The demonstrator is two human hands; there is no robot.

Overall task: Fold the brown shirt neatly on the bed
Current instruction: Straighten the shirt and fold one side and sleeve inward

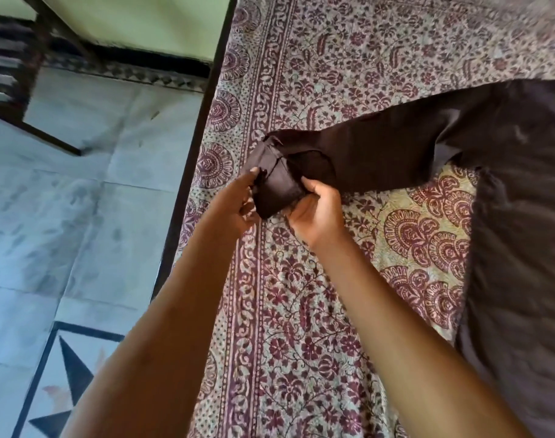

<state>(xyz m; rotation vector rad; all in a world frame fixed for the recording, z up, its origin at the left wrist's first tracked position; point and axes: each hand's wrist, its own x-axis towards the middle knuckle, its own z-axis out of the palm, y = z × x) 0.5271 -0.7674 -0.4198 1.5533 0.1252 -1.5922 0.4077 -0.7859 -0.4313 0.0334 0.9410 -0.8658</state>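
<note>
The dark brown cloth shirt [516, 216] lies mostly unfolded on the floral-printed bedspread [301, 311], folding barely begun, left hand [235, 203] and right hand [317, 213] both pinching its sleeve cuff [276, 181].

The bed [333, 58] was covered by a cream bedspread [295, 327] printed with maroon floral motifs and a banded border, which ran along the dark frame edge [187, 172] at the left side. The brown shirt [522, 232] lay directly on the bedspread at the right, with its body spread out. One sleeve [396, 153] extended from the body across the bedspread toward the border, and its cuff end was bunched near the frame edge.
</note>
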